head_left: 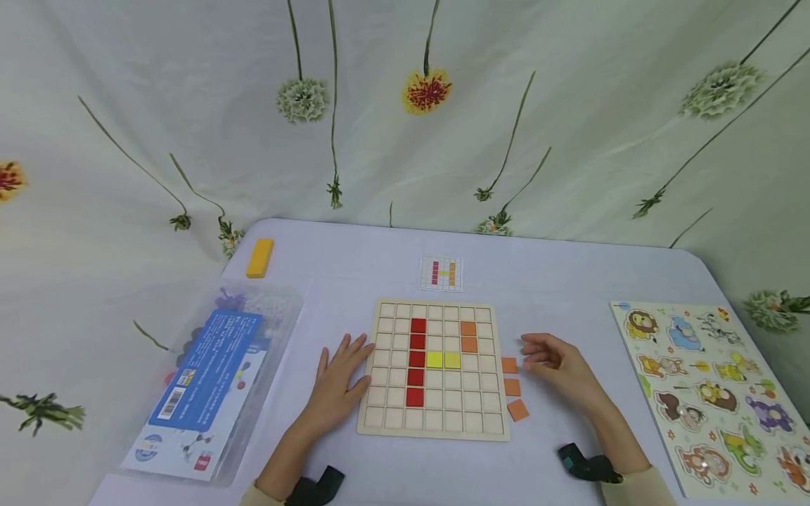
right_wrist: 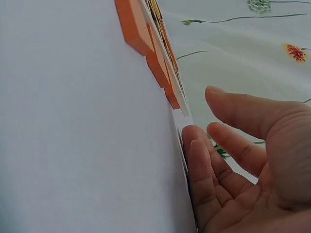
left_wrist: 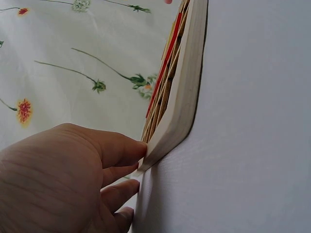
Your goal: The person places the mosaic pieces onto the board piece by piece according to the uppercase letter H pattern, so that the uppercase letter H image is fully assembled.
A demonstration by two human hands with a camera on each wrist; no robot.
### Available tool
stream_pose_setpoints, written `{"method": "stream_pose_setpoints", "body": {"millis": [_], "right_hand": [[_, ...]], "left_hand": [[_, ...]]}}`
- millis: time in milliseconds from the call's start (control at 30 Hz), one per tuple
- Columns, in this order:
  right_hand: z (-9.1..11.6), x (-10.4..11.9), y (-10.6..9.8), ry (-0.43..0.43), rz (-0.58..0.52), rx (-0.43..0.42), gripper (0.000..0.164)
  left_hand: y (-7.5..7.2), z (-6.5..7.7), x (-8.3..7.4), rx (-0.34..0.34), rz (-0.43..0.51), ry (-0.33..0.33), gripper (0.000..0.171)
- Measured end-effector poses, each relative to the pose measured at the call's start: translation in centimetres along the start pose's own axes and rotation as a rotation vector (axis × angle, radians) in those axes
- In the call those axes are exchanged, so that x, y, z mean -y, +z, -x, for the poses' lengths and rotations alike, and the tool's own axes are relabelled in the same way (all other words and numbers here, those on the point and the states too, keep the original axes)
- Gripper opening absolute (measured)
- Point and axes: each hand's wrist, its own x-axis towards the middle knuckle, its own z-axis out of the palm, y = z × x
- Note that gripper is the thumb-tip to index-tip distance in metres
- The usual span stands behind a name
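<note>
A wooden grid board (head_left: 433,434) lies in the middle of the table. On it a column of several red tiles (head_left: 416,358), two yellow tiles (head_left: 434,360) and two orange tiles (head_left: 468,329) sit in cells. My left hand (head_left: 335,386) touches the board's left edge with thumb and fingertips, its fingers extended; the left wrist view shows the thumb against the pale rim (left_wrist: 182,111). Three loose orange tiles (head_left: 512,387) lie along the board's right side. Just right of them rests my right hand (head_left: 563,365), fingers loosely bent and holding nothing, as the right wrist view confirms.
A small pattern card (head_left: 441,274) lies behind the board. At left are a clear plastic case (head_left: 266,393) with a blue-and-white label and a yellow block (head_left: 259,258). An animal puzzle board (head_left: 709,393) lies at right. Flowered cloth (head_left: 380,161) hangs behind the table.
</note>
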Motion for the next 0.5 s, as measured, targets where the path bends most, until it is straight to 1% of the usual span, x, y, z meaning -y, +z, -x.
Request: {"method": "stream_pose_setpoints", "body": {"millis": [233,500], "right_hand": [[-0.01,-0.10,0.21,-0.012,0.034,-0.007,0.044],[0.12,-0.02,0.59,-0.010,0.132,-0.035,0.042]], "left_hand": [[-0.02,0.00,-0.11,0.002,-0.003,-0.008,0.052],[0.03,0.00,0.00,-0.001,0.002,-0.005,0.052]]}}
